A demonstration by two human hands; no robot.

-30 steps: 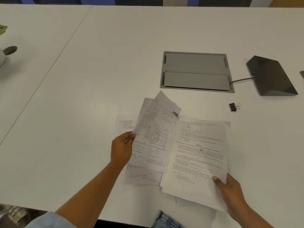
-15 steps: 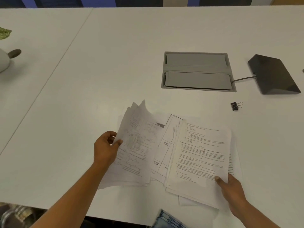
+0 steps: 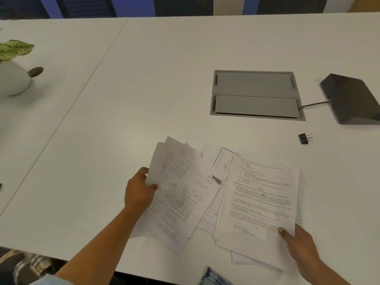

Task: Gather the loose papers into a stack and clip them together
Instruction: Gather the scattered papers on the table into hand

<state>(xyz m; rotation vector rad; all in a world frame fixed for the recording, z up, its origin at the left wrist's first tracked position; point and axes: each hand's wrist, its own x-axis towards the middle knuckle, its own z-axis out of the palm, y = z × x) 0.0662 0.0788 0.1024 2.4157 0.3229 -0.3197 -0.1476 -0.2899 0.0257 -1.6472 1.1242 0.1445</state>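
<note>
The papers (image 3: pixel 224 194) lie fanned and uneven on the white surface (image 3: pixel 144 99), below the grey hatch (image 3: pixel 256 94). The left hand (image 3: pixel 138 192) pinches a printed bunch between its fingers, and the right hand (image 3: pixel 300 243) grips the other bunch's corner. The black binder clip (image 3: pixel 303 138) sits apart, below-right of the hatch.

Bare forearms, light blue sleeve (image 3: pixel 41 279) at left elbow, two bare hands

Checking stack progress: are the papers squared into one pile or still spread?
Still spread. The left hand holds a fanned bunch of papers, the right hand another, edges misaligned. The binder clip lies apart on the table.
</note>
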